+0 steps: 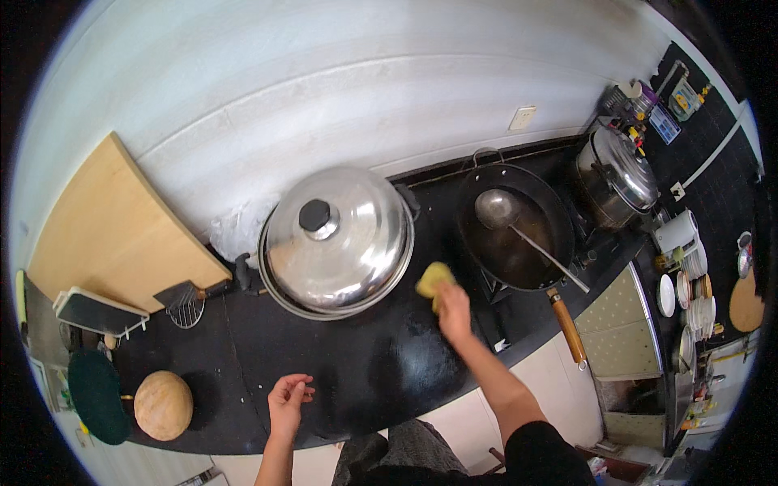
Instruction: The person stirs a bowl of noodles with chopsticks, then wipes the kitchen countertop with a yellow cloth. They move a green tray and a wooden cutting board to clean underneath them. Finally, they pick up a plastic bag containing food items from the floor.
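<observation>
My right hand [453, 310] grips a yellow cloth [434, 280] against the black countertop [364, 364], between the large lidded pot and the wok. Near the counter's front edge, my left hand [290, 398] hovers with its fingers loosely curled and apart, holding nothing. Beyond my hands stands the large steel pot with its domed lid [364, 243] on. Right of the cloth, a black wok [516, 261] with a wooden handle sits on the stove, a steel ladle [497, 208] resting inside it. The counter looks wet and shiny below the cloth.
A round tan melon or gourd [163, 405] lies at the left beside a dark green round object [97, 395]. A wooden board [121, 225] leans on the wall, near a cleaver [182, 293] and a wire whisk [186, 311]. Another steel pot [614, 176] stands behind the wok; the wok's handle [568, 331] juts over the front edge.
</observation>
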Motion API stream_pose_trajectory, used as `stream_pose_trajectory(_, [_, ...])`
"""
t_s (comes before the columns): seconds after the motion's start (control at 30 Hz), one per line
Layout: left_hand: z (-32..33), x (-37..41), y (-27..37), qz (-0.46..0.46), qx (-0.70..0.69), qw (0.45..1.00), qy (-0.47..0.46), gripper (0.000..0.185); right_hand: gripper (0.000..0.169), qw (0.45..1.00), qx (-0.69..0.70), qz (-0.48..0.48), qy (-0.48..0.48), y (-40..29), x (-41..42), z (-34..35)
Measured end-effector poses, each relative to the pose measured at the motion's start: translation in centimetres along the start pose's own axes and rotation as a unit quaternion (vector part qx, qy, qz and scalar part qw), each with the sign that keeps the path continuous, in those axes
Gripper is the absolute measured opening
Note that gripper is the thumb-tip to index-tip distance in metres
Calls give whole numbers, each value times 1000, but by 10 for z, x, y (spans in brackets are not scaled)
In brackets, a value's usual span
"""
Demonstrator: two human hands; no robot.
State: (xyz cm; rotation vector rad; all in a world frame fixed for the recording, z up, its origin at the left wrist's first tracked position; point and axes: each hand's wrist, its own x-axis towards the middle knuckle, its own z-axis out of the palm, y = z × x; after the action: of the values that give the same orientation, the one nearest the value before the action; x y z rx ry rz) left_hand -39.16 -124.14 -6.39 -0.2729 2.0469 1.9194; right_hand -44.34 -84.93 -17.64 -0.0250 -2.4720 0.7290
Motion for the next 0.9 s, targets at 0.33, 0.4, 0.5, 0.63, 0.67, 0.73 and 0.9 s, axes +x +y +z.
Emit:
stream_pose_trajectory(0.33, [-49, -44, -28, -14, -40, 997, 59, 14, 30, 994, -11, 2, -108, -176, -77, 94])
stream_pose_trajectory(0.4, [-59, -53, -30, -14, -44, 997, 65, 14, 28, 966, 88, -81, -229, -209, -84, 105])
stream_pose_trajectory(0.5, [-76, -64, -34, 0, -47, 996, 72, 14, 26, 964, 161, -86, -194, -217, -93, 96])
stream_pose_trajectory(0.63, [-110, -94, -67, -20, -55, 992, 111, 14, 15, 995, 100, -4, 28, -167, -79, 27])
stream_pose_trajectory(0.67, [-119, -100, -74, -26, -58, 991, 115, 14, 16, 999, 17, 5, 47, -150, -85, 5])
stream_pose_trajectory(0.73, [-129, -111, -86, -43, -58, 990, 121, 14, 29, 984, -148, 80, 55, -106, -114, -28])
stream_pose_trajectory(0.9, [-146, -131, -108, -64, -52, 992, 99, 13, 38, 959, -248, 126, 54, -110, -200, 16])
